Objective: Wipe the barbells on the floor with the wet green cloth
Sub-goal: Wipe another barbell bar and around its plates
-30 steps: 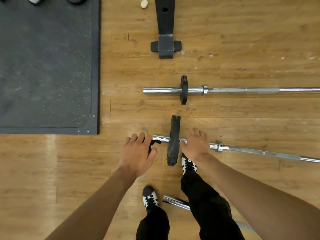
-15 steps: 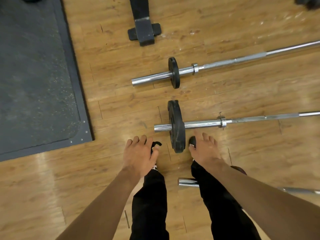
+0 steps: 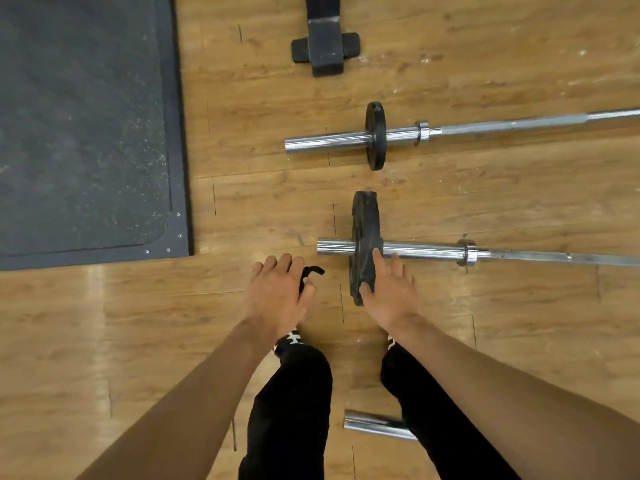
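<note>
Wiping not yet begun, it seems; green cloth not in view. Person's left hand [image 3: 277, 296] pinches small black piece [image 3: 313, 271]; right hand [image 3: 391, 292], fingers straight, rests against plate [image 3: 365, 220] of near barbell [image 3: 426, 252] on floor [image 3: 485, 323]. Next move probably: fetch cloth, then rub along bar.

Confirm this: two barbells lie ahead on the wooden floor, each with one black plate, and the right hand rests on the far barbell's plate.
One error: the right hand rests on the plate of the near barbell, not the far barbell, as the head view shows. The rest stands: both lie on the wooden floor, one black plate each.
</note>
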### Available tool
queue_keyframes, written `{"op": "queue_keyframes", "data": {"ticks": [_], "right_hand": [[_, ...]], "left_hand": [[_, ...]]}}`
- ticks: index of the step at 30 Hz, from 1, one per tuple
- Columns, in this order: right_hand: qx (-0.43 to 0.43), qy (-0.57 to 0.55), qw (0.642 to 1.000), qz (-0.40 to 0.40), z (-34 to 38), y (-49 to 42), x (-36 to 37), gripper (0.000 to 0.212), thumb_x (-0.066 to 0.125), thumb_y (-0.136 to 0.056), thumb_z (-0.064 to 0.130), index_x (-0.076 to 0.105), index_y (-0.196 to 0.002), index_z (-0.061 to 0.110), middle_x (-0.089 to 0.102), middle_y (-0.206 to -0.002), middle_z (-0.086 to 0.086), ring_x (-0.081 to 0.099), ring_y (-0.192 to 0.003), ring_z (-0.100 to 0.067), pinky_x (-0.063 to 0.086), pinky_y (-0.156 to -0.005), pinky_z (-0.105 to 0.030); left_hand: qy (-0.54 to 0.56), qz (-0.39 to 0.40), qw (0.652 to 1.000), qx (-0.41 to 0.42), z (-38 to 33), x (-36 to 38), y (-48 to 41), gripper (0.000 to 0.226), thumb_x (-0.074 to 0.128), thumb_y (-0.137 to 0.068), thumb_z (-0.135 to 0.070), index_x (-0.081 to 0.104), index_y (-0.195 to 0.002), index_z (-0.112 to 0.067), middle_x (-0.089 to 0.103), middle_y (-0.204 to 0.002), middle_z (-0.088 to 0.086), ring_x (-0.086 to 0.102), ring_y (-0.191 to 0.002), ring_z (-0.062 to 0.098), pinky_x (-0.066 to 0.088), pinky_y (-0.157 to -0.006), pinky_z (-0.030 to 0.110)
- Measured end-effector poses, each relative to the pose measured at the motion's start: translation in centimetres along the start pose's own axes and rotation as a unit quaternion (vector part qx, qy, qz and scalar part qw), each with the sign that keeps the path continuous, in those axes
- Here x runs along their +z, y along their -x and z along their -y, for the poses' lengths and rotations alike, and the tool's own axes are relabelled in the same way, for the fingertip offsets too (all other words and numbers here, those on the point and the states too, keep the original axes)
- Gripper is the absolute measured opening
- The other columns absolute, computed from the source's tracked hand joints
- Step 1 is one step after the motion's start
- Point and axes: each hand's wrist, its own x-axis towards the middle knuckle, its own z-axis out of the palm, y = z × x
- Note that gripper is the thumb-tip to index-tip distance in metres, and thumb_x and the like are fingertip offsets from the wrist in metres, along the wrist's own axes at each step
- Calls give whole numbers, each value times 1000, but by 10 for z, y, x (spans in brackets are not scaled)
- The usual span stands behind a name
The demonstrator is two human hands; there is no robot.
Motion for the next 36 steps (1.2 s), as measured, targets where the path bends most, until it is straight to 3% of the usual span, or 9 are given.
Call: {"op": "queue_keyframes", "data": {"ticks": [4, 8, 12, 16, 22, 25, 29, 32, 36], "right_hand": [[-98, 40, 989, -103, -11, -51, 9, 77, 43, -107, 47, 3, -167, 20, 0, -173, -14, 3, -160, -32, 11, -128, -46], [-143, 81, 979, -122, -23, -94, 28, 88, 46, -105, 52, -5, -166, 12, -12, -173, -10, 0, -160, -30, 13, -130, -48], [-173, 21, 968, -180, -22, -115, 46, 97, 62, -95, 40, 4, -165, 6, -1, -174, -13, 19, -156, -34, 29, -125, -50], [-196, 9, 960, -199, -30, -127, 45, 96, 62, -94, 39, 7, -165, 4, 3, -173, -14, 11, -158, -34, 23, -126, -45], [-215, -9, 956, -199, -25, -152, 28, 97, 62, -93, 41, 5, -166, 10, 2, -174, -4, 6, -160, -23, 21, -126, -36], [-218, -33, 953, -209, -21, -169, 10, 94, 63, -93, 41, 12, -166, 10, 10, -173, -2, 12, -159, -20, 22, -127, -34], [-198, -16, 957, -212, -11, -195, -11, 80, 56, -95, 46, 31, -160, 7, 31, -164, -8, 31, -149, -26, 31, -118, -37], [-177, 12, 958, -226, -4, -203, -24, 69, 49, -92, 53, 49, -142, 4, 47, -146, -13, 42, -134, -31, 38, -107, -41], [-172, 119, 934, -290, -3, -194, -18, 88, 28, -84, 58, 35, -156, 7, 40, -157, -13, 32, -146, -30, 20, -124, -46]], "left_hand": [[26, 1, 1000, -5, -13, 51, -39, 46, 31, -100, -43, 61, -114, -11, 65, -109, 7, 58, -102, 31, 42, -88, 43], [52, -30, 998, 22, -14, 107, -76, 37, 40, -99, -38, 58, -114, -11, 62, -110, 10, 56, -101, 33, 41, -88, 45], [75, -92, 992, 46, -11, 141, -101, 43, 31, -92, -35, 58, -113, -8, 59, -109, 13, 54, -96, 33, 45, -82, 47], [78, -126, 986, 82, -16, 163, -135, 44, 35, -92, -31, 56, -120, -5, 55, -116, 13, 51, -100, 32, 46, -86, 48], [2, -123, 983, 136, -15, 207, -175, 57, 35, -103, -36, 47, -147, -2, 52, -144, 19, 47, -136, 36, 32, -120, 47], [-45, -136, 980, 135, -15, 218, -194, 65, 33, -105, -42, 40, -153, 0, 48, -154, 24, 41, -147, 39, 28, -125, 49], [-46, -163, 974, 153, -14, 205, -217, 66, 35, -102, -42, 43, -150, 3, 52, -146, 26, 46, -140, 40, 32, -123, 50], [-30, -192, 964, 181, -11, 193, -232, 56, 33, -100, -40, 53, -133, 0, 58, -125, 18, 53, -115, 35, 40, -105, 43], [-10, -194, 964, 184, -13, 184, -266, 51, 22, -100, -43, 60, -116, -12, 62, -110, 9, 58, -99, 30, 47, -97, 45]]}}
